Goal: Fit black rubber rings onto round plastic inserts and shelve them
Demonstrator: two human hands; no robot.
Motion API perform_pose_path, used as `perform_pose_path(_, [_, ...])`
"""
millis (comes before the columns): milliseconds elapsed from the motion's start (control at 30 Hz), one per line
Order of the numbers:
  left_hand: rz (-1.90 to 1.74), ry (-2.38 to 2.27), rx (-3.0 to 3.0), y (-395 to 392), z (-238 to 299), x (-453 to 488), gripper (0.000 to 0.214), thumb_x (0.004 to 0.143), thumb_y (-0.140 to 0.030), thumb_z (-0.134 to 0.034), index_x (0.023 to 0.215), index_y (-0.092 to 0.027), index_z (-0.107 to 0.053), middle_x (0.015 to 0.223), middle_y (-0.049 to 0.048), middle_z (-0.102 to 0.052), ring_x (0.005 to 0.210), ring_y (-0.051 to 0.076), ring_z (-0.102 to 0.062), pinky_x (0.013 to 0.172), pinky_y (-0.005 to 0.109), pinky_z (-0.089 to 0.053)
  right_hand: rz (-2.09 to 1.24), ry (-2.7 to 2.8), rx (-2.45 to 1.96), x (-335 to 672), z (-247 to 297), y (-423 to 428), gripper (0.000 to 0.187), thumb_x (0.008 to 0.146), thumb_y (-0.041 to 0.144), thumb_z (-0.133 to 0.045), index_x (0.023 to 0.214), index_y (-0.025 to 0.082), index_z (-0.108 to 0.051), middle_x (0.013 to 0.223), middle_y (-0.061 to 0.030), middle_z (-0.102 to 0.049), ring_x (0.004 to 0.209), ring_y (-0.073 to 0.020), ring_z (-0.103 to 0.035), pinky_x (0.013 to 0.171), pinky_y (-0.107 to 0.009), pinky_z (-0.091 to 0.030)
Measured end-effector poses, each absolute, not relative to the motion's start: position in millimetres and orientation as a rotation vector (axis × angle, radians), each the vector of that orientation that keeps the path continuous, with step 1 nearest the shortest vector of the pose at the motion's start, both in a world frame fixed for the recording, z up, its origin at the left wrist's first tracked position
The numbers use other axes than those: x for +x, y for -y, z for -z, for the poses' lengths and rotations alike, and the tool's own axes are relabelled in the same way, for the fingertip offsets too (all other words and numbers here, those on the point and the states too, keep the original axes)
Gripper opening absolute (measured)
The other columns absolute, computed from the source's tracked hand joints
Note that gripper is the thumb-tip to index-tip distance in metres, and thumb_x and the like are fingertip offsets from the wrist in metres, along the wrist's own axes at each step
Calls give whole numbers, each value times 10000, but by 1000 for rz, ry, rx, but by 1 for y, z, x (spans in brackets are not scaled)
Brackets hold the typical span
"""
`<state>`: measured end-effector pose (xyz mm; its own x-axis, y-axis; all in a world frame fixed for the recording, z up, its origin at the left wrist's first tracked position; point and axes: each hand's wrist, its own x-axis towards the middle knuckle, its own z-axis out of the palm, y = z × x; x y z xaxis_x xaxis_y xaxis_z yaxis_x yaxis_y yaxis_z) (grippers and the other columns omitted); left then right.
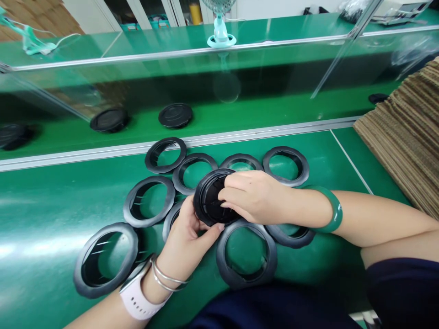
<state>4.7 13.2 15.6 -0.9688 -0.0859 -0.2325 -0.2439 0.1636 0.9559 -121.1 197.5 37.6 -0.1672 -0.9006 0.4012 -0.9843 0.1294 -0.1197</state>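
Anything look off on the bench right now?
Nothing stands out. The black rings lie flat on the green bench, with no visible damage, though the hands partly hide some. The left hand and right hand hold a black disc between them.

Held black ring (pixel 209 197): part of its face is hidden under right hand's (pixel 254 196) fingers, lower rim behind left hand (pixel 187 242), inner detail hard to make out. Ring below grip (pixel 169 224) mostly covered by left hand; ring right of grip (pixel 291 236) partly under right wrist. Well right of grip, corrugated cardboard stack (pixel 401 132) cut off by frame edge; far left, black disc (pixel 12 136) likewise. Well above grip, fan (pixel 221 32) cut off at top.
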Motion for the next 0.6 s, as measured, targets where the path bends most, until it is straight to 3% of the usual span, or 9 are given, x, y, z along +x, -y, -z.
perform_pose_path(133, [-1945,-2303,-355,-15,-17,4,583,786,-277,-777,1266,-229,-449,1082,43,-649,881,181,-666,719,248,-575,-526,2224,1861,-118,-37,-196,169,1027,151,-471,1042,101,-632,901,-93,-561,812,-222,-519,753,-347,-475])
perform_pose_path(300, [-1941,-2309,-383,-15,-17,5,608,773,-277,-780,1275,-219,-442,1035,44,-657,854,188,-664,713,264,-580,-571,2208,1842,-112,-33,-195,330,1019,101,-363,1285,-5,-527,998,-165,-583,891,-257,-528,795,-395,-511])
perform_pose_path(433, [-1878,-2388,-361,-14,-16,8,612,791,-283,-763,1306,-222,-437,1059,57,-648,881,209,-671,731,295,-595,-537,2197,1857,-109,-36,-195,365,994,79,-347,1279,-58,-529,1013,-189,-576,891,-280,-517,765,-410,-508])
perform_pose_path(600, [-1856,-2434,-334,-16,-18,9,594,779,-285,-779,1284,-223,-472,1139,82,-643,1016,255,-670,784,314,-602,-476,2233,1906,-113,-45,-195,246,994,106,-449,1151,31,-624,959,-139,-560,874,-260,-489,715,-383,-465])
